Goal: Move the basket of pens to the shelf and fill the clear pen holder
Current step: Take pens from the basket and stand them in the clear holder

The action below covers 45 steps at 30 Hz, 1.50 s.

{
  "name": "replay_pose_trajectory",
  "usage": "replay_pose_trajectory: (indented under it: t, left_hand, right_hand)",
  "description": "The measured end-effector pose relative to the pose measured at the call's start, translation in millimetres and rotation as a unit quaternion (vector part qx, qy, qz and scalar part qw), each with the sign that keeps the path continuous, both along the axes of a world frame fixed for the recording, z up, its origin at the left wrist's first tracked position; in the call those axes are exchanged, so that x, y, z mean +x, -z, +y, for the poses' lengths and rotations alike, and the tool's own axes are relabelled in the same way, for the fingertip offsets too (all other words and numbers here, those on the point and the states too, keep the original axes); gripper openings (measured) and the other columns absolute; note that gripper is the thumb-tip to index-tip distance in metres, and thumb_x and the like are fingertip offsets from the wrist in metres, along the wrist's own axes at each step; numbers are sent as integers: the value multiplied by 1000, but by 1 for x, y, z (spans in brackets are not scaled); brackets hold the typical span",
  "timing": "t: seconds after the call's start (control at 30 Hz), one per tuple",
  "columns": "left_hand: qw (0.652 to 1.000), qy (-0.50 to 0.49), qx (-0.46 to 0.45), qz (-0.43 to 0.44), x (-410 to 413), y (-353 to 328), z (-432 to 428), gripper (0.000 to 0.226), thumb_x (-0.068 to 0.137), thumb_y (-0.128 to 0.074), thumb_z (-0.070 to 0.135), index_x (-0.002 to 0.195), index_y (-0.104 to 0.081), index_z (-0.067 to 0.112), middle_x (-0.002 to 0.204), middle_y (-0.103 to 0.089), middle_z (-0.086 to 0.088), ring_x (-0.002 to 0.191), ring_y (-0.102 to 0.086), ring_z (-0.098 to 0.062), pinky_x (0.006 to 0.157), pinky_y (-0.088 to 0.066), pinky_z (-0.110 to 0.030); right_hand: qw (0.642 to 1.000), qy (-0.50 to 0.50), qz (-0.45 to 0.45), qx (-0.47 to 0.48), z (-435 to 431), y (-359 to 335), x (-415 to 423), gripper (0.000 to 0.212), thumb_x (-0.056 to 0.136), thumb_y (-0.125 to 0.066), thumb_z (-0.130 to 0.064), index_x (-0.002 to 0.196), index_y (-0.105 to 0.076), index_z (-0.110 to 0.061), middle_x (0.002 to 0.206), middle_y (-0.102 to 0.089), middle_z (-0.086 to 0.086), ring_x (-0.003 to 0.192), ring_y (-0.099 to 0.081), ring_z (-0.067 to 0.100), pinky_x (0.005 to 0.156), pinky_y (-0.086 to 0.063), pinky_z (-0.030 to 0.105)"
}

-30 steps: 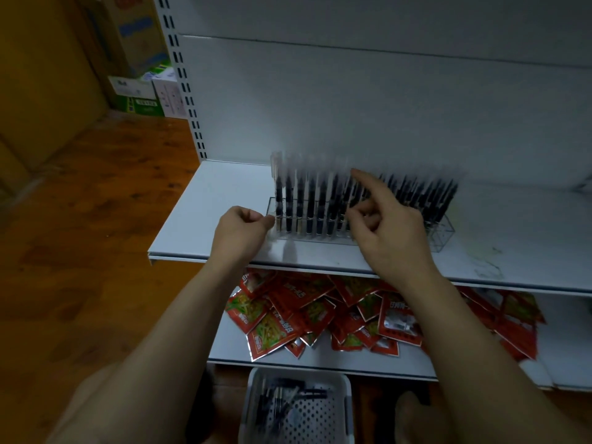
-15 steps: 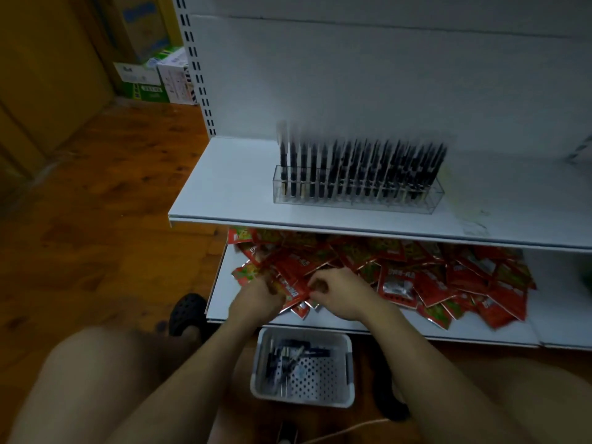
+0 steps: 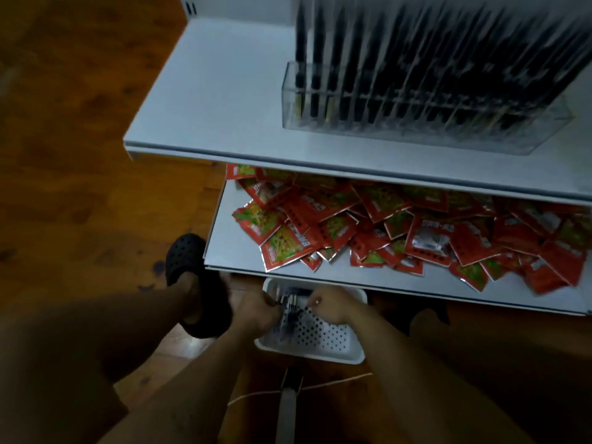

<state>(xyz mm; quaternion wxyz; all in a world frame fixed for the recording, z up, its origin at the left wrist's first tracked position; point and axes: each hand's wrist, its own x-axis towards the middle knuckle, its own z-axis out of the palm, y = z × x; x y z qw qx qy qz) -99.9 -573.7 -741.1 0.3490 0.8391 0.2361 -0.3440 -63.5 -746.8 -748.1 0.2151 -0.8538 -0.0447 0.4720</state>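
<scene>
Down in basket (image 3: 315, 356) on floor (image 3: 80, 129), near side: left hand (image 3: 256, 310) and right hand (image 3: 331, 306) curled over pens (image 3: 290, 314), grip too dim to tell. Holder (image 3: 416, 129) far, on shelf (image 3: 224, 91). Risk: loose hold, pens scattering on lift.

A reddish-brown wooden floor (image 3: 80, 139) fills the view from 7 to 11 o'clock, its planks mottled with darker patches. A white metal shelving unit takes up 12 to 4 o'clock. Its upper shelf (image 3: 224, 100) juts out over a lower shelf (image 3: 230, 251), which is set further back. A slotted upright (image 3: 189, 4) and a strip of white back panel (image 3: 243, 8) show at 12 o'clock. Red packets (image 3: 400, 229) lie heaped across the lower shelf at 3 o'clock. A pale cord (image 3: 336, 382) trails over the floor at 6 o'clock. The light is dim, brightest on the upper shelf
</scene>
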Motion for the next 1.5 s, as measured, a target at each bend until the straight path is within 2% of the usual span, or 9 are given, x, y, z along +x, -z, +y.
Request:
replay_pose_trajectory:
  t: [0.27,0.43,0.57,0.73,0.83,0.97,1.2,1.37,1.5]
  left_hand:
    - [988,-143,-41,45,1,48,20,22,88,-65,24,69,-58,15,79,-66,-10,83,-66,-29,65,-45,-27]
    - [979,-188,-69,47,1,64,14,17,90,-64,29,82,-55,17,90,-67,-9,89,-68,-26,67,-45,-27]
    - [975,-209,-63,44,-4,67,19,28,88,-66,37,76,-49,19,82,-63,-6,88,-67,-29,73,-50,-35]
    - [978,-198,-65,30,-2,50,22,23,90,-64,31,77,-50,19,85,-64,-10,86,-65,-29,73,-49,-34]
    - [988,-149,-45,-8,3,30,17,26,93,-60,29,71,-49,19,89,-66,-10,84,-61,-21,75,-48,-31]
    - [997,-58,-36,-39,16,0,9,26,90,-58,38,100,-57,13,104,-67,-7,99,-62,-24,91,-49,-35]
    - [987,7,-36,-156,45,-85,15,19,90,-60,30,97,-56,13,102,-66,-11,96,-62,-29,76,-46,-32]
    - [966,45,-76,-242,64,-165,4,14,89,-60,27,86,-61,14,81,-65,-4,77,-61,-22,64,-42,-28]
    - [946,64,-61,-312,70,-222,0,15,88,-62,33,82,-62,20,80,-67,0,79,-63,-19,68,-48,-30]
  right_hand:
    - [987,133,89,26,47,100,-29,51,90,-50,-14,139,-47,-26,132,-57,11,83,-59,21,68,-52,32]
    - [979,154,132,11,48,125,-38,43,96,-49,-9,139,-47,-8,124,-57,13,77,-54,16,59,-43,25]
    - [978,176,109,34,45,127,-42,42,94,-50,-5,136,-51,-5,133,-55,16,112,-58,29,96,-47,34]
    - [961,263,64,56,46,120,-48,26,86,-57,3,109,-68,-2,95,-68,8,101,-64,34,88,-52,38]
    - [950,296,41,92,42,95,-44,32,83,-59,12,113,-66,5,88,-66,3,90,-64,25,80,-54,30]
    - [918,364,-4,157,28,39,-36,24,82,-58,17,100,-64,2,80,-63,12,72,-59,21,56,-48,15]
    - [898,333,-159,239,21,-71,-18,7,86,-72,-19,85,-72,-12,73,-66,8,68,-61,19,66,-50,35]
    - [884,287,-264,259,11,-153,-4,7,85,-72,-15,89,-71,-9,86,-71,13,83,-66,31,78,-53,46]
    - [873,245,-332,260,-1,-212,0,65,82,-73,-6,132,-46,-38,86,-62,4,68,-62,17,67,-52,30]
